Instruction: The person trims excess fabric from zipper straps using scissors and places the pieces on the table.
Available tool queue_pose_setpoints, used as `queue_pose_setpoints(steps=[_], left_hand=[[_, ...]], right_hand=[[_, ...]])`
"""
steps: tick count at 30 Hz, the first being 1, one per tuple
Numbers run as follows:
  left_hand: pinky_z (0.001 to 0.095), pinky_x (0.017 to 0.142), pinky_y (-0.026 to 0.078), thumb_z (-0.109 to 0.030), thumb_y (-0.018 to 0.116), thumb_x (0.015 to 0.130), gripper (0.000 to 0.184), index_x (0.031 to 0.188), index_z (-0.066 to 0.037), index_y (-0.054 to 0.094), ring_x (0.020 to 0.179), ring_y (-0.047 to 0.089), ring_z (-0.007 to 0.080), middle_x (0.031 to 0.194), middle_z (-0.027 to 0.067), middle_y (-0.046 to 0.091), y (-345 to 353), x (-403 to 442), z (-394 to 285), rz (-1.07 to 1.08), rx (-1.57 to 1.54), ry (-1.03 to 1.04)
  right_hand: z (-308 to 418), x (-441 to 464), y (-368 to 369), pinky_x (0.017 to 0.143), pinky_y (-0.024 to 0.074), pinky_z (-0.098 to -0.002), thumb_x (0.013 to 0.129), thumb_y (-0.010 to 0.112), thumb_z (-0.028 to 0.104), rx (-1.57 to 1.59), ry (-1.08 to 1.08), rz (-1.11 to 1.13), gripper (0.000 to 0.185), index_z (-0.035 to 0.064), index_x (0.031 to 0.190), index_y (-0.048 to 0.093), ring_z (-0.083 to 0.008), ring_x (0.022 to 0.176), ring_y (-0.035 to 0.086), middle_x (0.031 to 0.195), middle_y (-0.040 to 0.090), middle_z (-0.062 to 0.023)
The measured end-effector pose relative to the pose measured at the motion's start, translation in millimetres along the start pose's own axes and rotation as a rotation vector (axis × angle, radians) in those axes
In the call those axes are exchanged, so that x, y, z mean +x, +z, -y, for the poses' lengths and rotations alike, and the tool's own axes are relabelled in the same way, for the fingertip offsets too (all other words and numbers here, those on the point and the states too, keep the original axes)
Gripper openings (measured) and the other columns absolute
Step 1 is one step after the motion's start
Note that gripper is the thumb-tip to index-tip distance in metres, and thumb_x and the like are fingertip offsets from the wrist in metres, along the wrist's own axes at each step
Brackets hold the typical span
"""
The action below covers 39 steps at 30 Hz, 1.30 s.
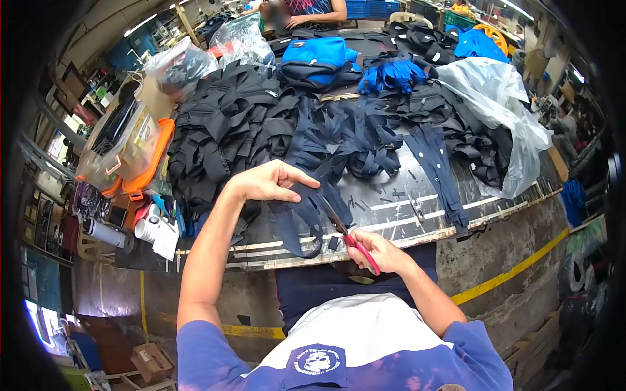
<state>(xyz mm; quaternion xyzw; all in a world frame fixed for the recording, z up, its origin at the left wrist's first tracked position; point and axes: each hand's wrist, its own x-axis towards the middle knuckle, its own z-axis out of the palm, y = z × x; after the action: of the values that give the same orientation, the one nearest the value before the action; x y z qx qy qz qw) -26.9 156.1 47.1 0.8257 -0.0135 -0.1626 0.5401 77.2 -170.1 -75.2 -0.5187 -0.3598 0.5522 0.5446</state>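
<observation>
My left hand (274,182) is over the front of the worktable, its thumb and index finger closed around a dark navy strap (301,225). The strap hangs in a loop toward the table's near edge. Red-handled scissors (352,240) are gripped in my right hand (378,251), their blades pointing up and left beside the strap. Whether the blades touch the fabric, I cannot tell. Just beyond both hands lies a tangled heap of navy straps (352,133).
Black fabric pieces (228,124) are heaped at the left, near a clear bin with orange trim (134,153). Blue bags (316,58) sit at the back. Long navy strips (433,169), a plastic bag (499,98) and small scraps lie to the right. A person (316,10) stands across the table.
</observation>
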Motion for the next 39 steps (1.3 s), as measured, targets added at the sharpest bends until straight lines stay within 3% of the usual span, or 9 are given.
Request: queue_pose_setpoints(steps=[7, 20, 24, 39], left_hand=[[0.0238, 0.058, 0.026, -0.012, 0.084, 0.087, 0.052, 0.137, -0.011, 0.070, 0.064, 0.030, 0.0029, 0.068, -0.0118, 0.035, -2, 1, -3, 0.003, -0.027, 0.030], [0.0233, 0.057, 0.027, -0.008, 0.084, 0.086, 0.052, 0.136, -0.009, 0.070, 0.064, 0.031, 0.0014, 0.069, -0.0126, 0.039, 14, 15, -7, 0.024, -0.083, 0.034], [0.0229, 0.057, 0.028, -0.008, 0.084, 0.086, 0.051, 0.135, -0.008, 0.071, 0.064, 0.031, 0.0013, 0.070, -0.0131, 0.042, 16, 16, -10, 0.015, -0.081, 0.038], [0.0230, 0.057, 0.028, -0.008, 0.084, 0.085, 0.051, 0.135, -0.008, 0.071, 0.064, 0.032, 0.0021, 0.069, -0.0128, 0.039, 19, 16, -14, 0.026, -0.021, 0.050]], right_hand=[[-4, 10, 8, 0.056, 0.0412, -0.0244, 0.103, 0.068, 0.036, -0.027, 0.036, 0.018, 0.032, 0.0053, 0.101, 0.058, -0.0056, 0.061, 0.049, 0.071, 0.054, 0.0041], [-2, 29, 9, 0.056, 0.0420, -0.0248, 0.102, 0.069, 0.034, -0.060, -0.055, -0.034, 0.031, 0.0067, 0.097, 0.057, -0.0063, 0.060, 0.050, 0.071, 0.052, 0.0041], [-1, 29, 10, 0.062, 0.0471, -0.0256, 0.104, 0.064, 0.037, -0.128, -0.058, -0.031, 0.032, 0.0070, 0.098, 0.056, -0.0076, 0.067, 0.053, 0.076, 0.054, 0.0021], [-5, 24, 14, 0.053, 0.0460, -0.0226, 0.106, 0.060, 0.026, -0.037, -0.044, -0.068, 0.022, 0.0086, 0.092, 0.057, -0.0058, 0.056, 0.051, 0.068, 0.053, 0.0033]])
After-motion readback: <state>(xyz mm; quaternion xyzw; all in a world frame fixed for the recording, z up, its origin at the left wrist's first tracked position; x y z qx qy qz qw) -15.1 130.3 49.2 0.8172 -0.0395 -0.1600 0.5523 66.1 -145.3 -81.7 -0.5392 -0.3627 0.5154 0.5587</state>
